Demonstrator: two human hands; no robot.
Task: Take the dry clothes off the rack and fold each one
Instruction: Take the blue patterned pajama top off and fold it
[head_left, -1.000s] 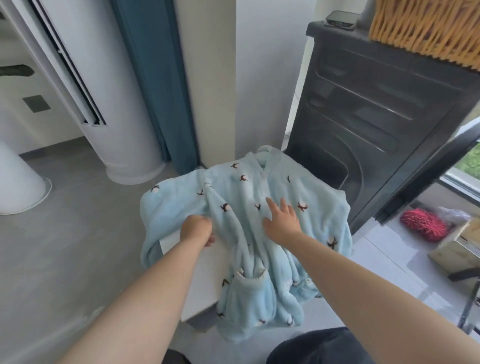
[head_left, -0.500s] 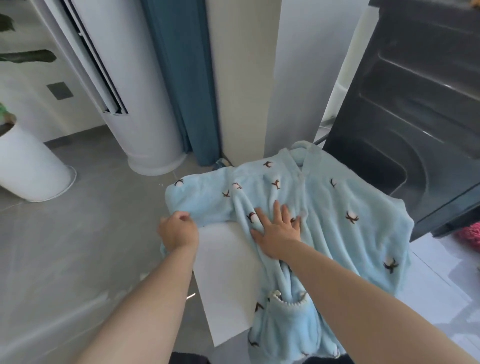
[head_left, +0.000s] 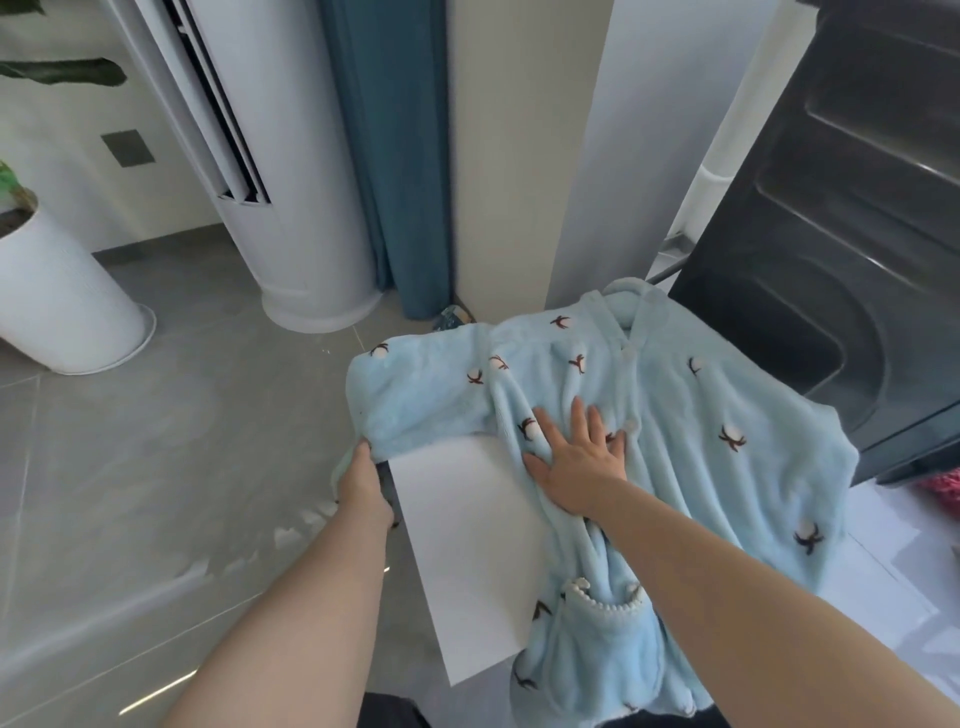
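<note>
A light blue fleece garment (head_left: 675, 415) with small brown-and-white flower prints lies spread over a white table (head_left: 467, 545). Its lower part with a lace-trimmed pocket hangs off the near edge. My right hand (head_left: 576, 457) lies flat on the cloth near the button placket, fingers straight and spread. My left hand (head_left: 363, 478) grips the end of the left sleeve at the table's left edge, its fingers tucked under the cloth. No rack is in view.
A dark grey appliance (head_left: 841, 234) stands right behind the table. A white column air conditioner (head_left: 291, 208), a teal curtain (head_left: 389, 156) and a white plant pot (head_left: 57, 301) stand on the grey floor to the left. Something pink (head_left: 943, 480) lies at the right edge.
My left hand slid left and outward along the sleeve, drawing it flat to the table's edge. My right hand stayed pressed on the garment's middle. The camera leaned in closer.
</note>
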